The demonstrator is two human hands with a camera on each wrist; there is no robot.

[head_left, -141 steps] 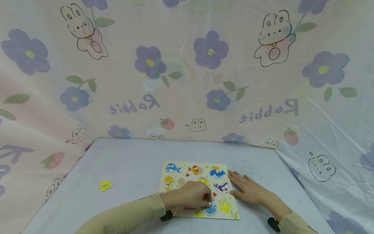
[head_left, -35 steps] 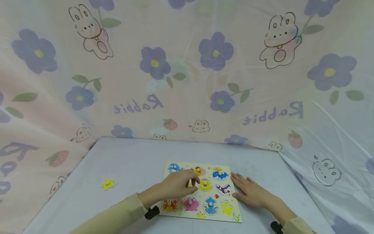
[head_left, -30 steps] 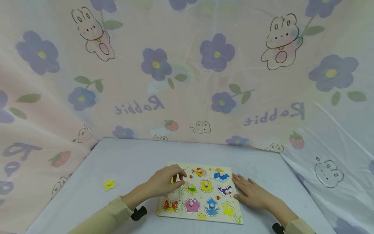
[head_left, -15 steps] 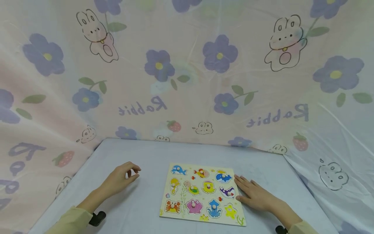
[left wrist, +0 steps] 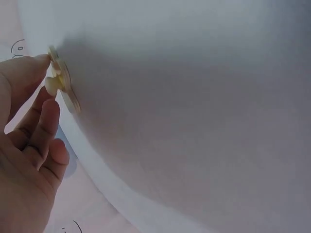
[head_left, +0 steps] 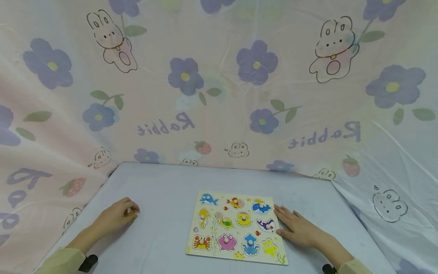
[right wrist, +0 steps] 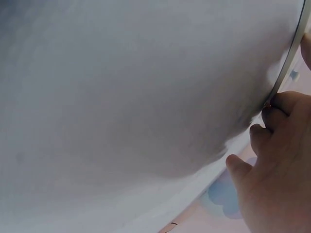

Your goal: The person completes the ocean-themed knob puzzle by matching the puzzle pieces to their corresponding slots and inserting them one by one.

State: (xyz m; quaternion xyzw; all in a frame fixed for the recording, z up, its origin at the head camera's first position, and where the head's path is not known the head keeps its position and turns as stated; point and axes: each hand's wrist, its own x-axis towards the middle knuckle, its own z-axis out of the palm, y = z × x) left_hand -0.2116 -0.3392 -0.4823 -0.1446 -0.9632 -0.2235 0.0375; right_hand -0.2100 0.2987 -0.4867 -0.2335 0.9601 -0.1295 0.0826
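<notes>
My left hand (head_left: pixel 114 219) is at the left of the table, thumb and fingertips closed around the knob of a yellow starfish puzzle piece (left wrist: pixel 62 80). In the head view the fingers cover most of that piece. A wooden knob puzzle board (head_left: pixel 239 236) lies in the middle, filled with sea animals such as a crab (head_left: pixel 202 242), a pink shell (head_left: pixel 227 243) and a blue squid (head_left: pixel 251 245). At its lower right the starfish spot (head_left: pixel 270 248) shows a yellow picture without a knob. My right hand (head_left: pixel 299 228) lies flat, fingertips against the board's right edge (right wrist: pixel 286 63).
A white cloth covers the table (head_left: pixel 164 182). Behind it and along both sides hangs a curtain (head_left: pixel 219 102) printed with flowers and rabbits. Dark wrist cameras sit below the left wrist (head_left: pixel 88 263) and the right wrist (head_left: pixel 329 268).
My left hand has left the board, moved left across the table and come down on the starfish piece, taking its knob. The right hand has stayed by the board's edge.
</notes>
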